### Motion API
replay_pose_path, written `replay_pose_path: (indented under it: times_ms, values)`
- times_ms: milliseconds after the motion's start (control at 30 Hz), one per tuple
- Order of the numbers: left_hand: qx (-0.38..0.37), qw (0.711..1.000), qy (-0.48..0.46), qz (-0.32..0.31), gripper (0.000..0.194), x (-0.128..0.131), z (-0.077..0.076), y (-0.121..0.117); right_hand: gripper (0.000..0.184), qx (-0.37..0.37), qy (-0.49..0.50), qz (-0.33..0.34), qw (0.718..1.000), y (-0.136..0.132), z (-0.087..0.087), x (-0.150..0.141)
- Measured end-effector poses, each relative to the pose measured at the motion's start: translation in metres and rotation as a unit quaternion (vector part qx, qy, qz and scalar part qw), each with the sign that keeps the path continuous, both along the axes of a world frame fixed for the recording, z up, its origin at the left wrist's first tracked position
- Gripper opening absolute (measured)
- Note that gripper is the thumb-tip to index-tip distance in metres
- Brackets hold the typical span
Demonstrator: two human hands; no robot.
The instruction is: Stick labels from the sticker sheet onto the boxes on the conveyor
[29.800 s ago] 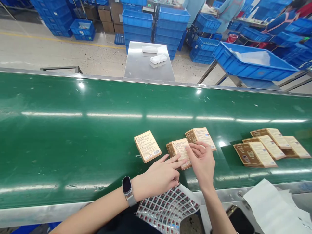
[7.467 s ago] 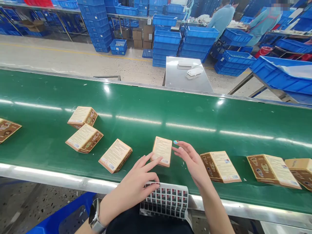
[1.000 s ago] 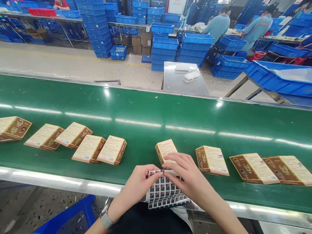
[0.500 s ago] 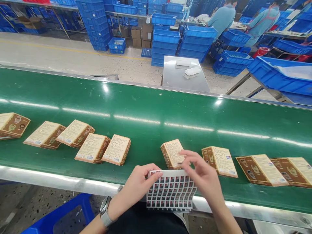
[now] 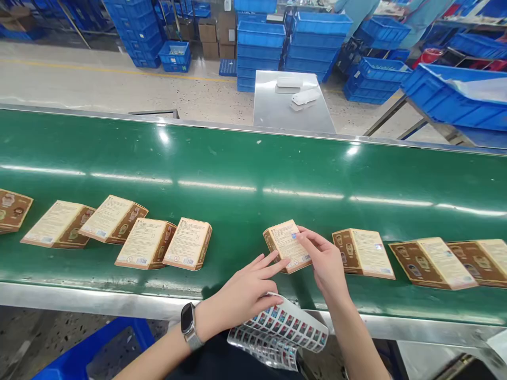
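Observation:
A small tan box (image 5: 284, 244) lies on the green conveyor belt (image 5: 237, 163) right in front of me. My left hand (image 5: 245, 293) stretches its index and middle fingers onto the box's near left edge. Its lower fingers pin a sheet of small stickers (image 5: 279, 330) against the belt's steel rim. My right hand (image 5: 327, 261) grips the box's right edge, with its index fingertip pressed on a small blue sticker on the box top. A smartwatch (image 5: 189, 325) is on my left wrist.
Several similar boxes lie left of the hands, the nearest (image 5: 188, 244), and others to the right, the nearest (image 5: 364, 253). Beyond the belt stands a steel table (image 5: 277, 113) with white items (image 5: 303, 97). Stacked blue crates (image 5: 259, 42) and a large blue bin (image 5: 455, 97) are behind.
My right hand left the sticker sheet and came down on the box with a sticker. My left hand lowered the sheet and reached two fingers to the box. The boxes drifted slightly.

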State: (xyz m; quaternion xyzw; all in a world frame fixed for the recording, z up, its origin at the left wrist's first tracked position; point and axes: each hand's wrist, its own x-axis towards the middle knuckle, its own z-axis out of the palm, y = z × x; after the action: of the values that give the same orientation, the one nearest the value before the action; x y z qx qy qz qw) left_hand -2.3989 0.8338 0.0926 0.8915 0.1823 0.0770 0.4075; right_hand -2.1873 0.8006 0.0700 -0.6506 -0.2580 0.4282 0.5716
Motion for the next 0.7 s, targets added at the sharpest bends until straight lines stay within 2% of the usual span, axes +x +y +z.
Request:
replay_pose_path:
  times_ms: [167, 300, 367, 433, 500, 567, 633, 700]
  values:
    - [-0.026, 1.0, -0.015, -0.009, 0.022, 0.001, 0.002, 0.003, 0.033, -0.002, -0.124, -0.003, 0.992, 0.0, -0.002, 0.0]
    - [-0.056, 0.998, -0.034, -0.018, 0.021, 0.002, 0.005, 0.005, 0.048, -0.019, -0.148, -0.027, 0.988, 0.007, -0.006, 0.012]
    - [-0.082, 0.996, -0.03, 0.005, 0.021, -0.002, 0.01, 0.005, 0.044, -0.045, -0.19, -0.021, 0.981, 0.006, 0.004, 0.016]
    - [-0.115, 0.991, -0.001, 0.064, 0.026, -0.009, 0.017, 0.004, 0.037, -0.046, -0.284, -0.015, 0.957, -0.001, 0.024, 0.011]
    - [-0.157, 0.978, 0.028, 0.136, 0.034, -0.016, 0.025, 0.004, 0.03, -0.006, -0.358, 0.045, 0.933, -0.013, 0.046, -0.004]
    - [-0.214, 0.958, 0.024, 0.19, 0.045, -0.023, 0.031, 0.004, 0.024, 0.045, -0.349, 0.181, 0.919, -0.025, 0.063, -0.025]
    - [-0.266, 0.938, -0.004, 0.223, 0.053, -0.03, 0.034, 0.005, 0.023, 0.071, -0.304, 0.29, 0.905, -0.034, 0.069, -0.044]
    - [-0.297, 0.926, -0.023, 0.231, 0.052, -0.036, 0.035, 0.005, 0.025, 0.075, -0.287, 0.311, 0.903, -0.037, 0.065, -0.057]
